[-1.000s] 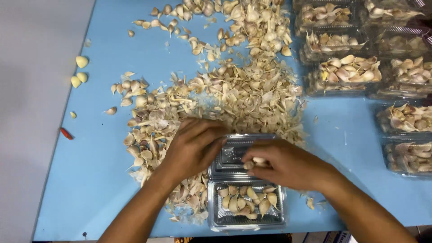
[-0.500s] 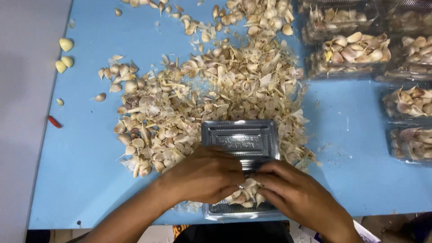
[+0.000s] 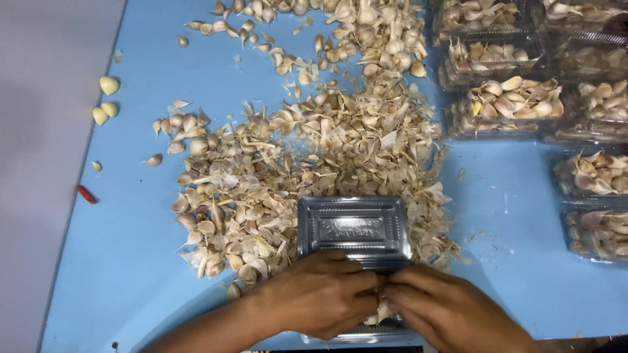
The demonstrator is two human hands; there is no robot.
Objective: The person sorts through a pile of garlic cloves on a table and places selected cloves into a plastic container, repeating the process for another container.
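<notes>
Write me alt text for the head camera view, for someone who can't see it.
Two bare hands, left hand and right hand, meet over a clear plastic clamshell box holding garlic cloves, its lid standing open. Behind it a heap of garlic cloves and papery skins covers a blue table; filled clear boxes line the right side.

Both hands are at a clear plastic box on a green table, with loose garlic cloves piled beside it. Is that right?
Not quite: the table is blue, not green, as the head view shows. The left hand and right hand are at the clear plastic box, with garlic cloves piled beside it.
</notes>
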